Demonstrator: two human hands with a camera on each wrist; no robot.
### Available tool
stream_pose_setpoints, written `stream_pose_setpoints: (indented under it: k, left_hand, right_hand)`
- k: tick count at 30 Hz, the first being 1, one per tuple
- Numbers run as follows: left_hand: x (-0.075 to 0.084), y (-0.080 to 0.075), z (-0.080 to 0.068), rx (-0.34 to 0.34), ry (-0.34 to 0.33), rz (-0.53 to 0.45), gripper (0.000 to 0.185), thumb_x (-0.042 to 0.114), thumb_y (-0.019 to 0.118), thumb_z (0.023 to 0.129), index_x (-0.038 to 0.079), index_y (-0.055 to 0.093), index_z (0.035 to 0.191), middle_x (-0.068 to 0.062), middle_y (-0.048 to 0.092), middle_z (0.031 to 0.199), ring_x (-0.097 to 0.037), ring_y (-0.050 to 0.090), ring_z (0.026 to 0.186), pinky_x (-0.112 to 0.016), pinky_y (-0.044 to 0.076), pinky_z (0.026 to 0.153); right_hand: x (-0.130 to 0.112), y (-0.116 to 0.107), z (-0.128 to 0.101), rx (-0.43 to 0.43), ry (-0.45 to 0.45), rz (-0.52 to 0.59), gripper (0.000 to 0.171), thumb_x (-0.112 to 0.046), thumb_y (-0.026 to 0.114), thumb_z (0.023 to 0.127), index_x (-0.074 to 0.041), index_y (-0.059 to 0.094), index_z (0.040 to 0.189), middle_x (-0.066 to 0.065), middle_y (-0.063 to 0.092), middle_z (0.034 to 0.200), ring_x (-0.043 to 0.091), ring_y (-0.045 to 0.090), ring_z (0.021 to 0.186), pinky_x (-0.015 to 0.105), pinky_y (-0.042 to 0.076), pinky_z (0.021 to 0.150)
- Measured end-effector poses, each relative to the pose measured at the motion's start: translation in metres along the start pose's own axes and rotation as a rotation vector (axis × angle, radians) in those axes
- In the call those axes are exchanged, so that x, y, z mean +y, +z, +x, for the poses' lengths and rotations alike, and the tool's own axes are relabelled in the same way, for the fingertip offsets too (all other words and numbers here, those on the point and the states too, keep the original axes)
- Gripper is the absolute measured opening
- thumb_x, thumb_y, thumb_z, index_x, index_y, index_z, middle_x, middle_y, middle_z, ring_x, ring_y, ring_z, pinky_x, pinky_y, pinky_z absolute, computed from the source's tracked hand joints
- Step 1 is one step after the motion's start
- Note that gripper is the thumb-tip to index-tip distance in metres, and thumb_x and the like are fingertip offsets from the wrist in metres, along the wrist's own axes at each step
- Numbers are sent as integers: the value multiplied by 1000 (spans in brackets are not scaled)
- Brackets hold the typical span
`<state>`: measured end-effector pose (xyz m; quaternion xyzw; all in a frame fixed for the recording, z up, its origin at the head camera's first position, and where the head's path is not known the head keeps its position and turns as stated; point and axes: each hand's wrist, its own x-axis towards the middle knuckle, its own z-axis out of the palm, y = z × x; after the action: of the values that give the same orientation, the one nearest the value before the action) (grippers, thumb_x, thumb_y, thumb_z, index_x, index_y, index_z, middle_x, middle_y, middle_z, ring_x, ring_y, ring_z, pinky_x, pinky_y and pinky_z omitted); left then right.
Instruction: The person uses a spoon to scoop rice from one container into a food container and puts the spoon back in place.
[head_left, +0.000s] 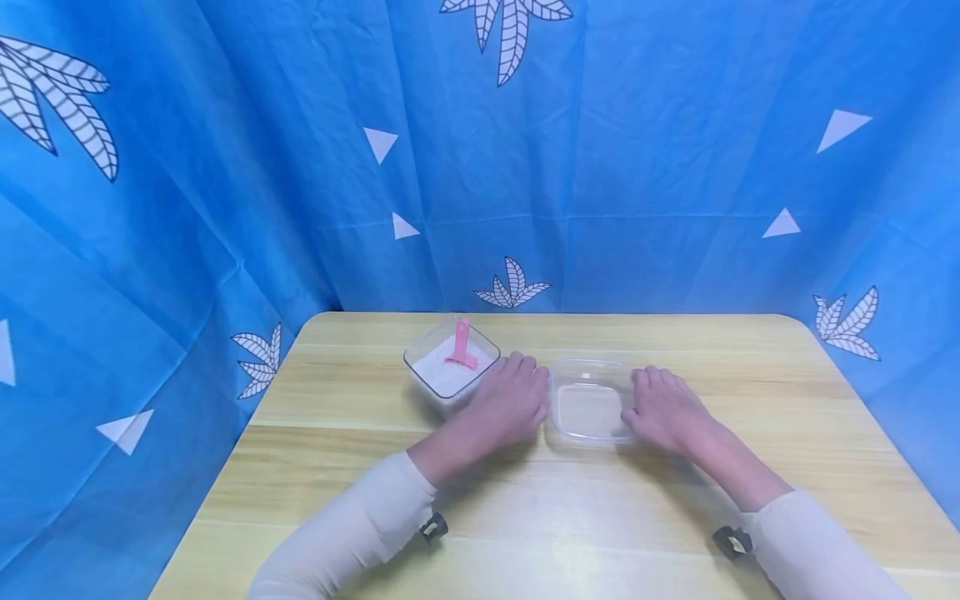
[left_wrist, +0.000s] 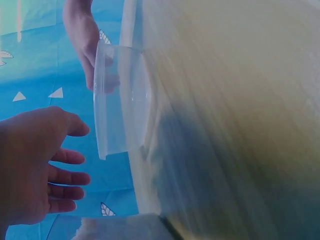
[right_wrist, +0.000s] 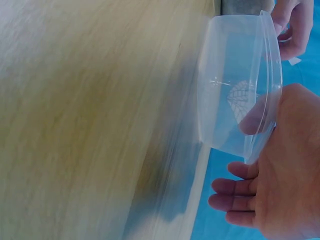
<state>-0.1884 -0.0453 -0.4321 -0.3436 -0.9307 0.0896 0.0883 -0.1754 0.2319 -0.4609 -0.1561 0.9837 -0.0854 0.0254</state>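
A clear plastic container [head_left: 590, 412] with nothing in it sits on the table between the two hands. My right hand [head_left: 667, 412] holds its right rim. In the right wrist view the right thumb [right_wrist: 254, 117] lies at the container wall, with the other fingers outside it. At the left rim is my left hand [head_left: 513, 396], its fingers loosely bent; the left wrist view shows a gap between the left hand [left_wrist: 37, 167] and the container [left_wrist: 122, 100]. Beside the left hand stands a square clear tub [head_left: 448, 396] of white powder, with a pink scoop [head_left: 461, 350] lying in it.
A light wooden table [head_left: 585, 533] with rounded far corners carries both containers. Blue curtain [head_left: 637, 167] with white leaf and triangle prints hangs behind the table and along its sides. Small black devices [head_left: 732, 542] are strapped at both wrists.
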Motion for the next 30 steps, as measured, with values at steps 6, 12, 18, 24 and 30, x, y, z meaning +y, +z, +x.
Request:
stream_pose_setpoints:
  k: [6, 12, 18, 24, 30]
  left_hand:
    - [-10, -11, 3, 19, 8, 17, 38, 34, 46, 105, 9, 60, 131, -7, 64, 120, -22, 55, 110, -35, 52, 99]
    - [-18, -18, 2, 48, 14, 21, 36, 32, 49, 104, 10, 61, 129, -7, 64, 122, -23, 55, 113, -36, 51, 100]
    - [-24, -20, 0, 62, 24, 26, 36, 32, 50, 104, 10, 61, 131, -8, 65, 126, -24, 57, 117, -37, 51, 104]
    - [-33, -25, -1, 52, 7, 0, 40, 33, 52, 104, 11, 59, 137, -9, 64, 133, -26, 56, 124, -40, 49, 110]
    - [-44, -29, -2, 97, 3, 8, 39, 29, 54, 103, 10, 61, 136, -9, 64, 131, -26, 57, 122, -45, 49, 109]
  right_hand:
    - [2, 1, 0, 2, 2, 5, 61, -29, 55, 96, 16, 45, 137, 30, 57, 122, 43, 56, 113, 61, 47, 102]
    - [2, 2, 0, 4, 2, 2, 60, -28, 56, 96, 16, 46, 136, 29, 58, 122, 42, 56, 112, 61, 47, 102]
    - [2, 2, -1, 15, 4, -8, 59, -28, 55, 96, 15, 47, 135, 28, 58, 119, 42, 57, 110, 60, 48, 101]
    - [2, 2, -1, 21, 1, -13, 59, -28, 56, 96, 15, 48, 135, 28, 59, 119, 42, 57, 110, 60, 48, 101]
    - [1, 1, -1, 17, 2, -1, 60, -28, 55, 96, 16, 47, 137, 30, 58, 123, 45, 57, 114, 61, 46, 103]
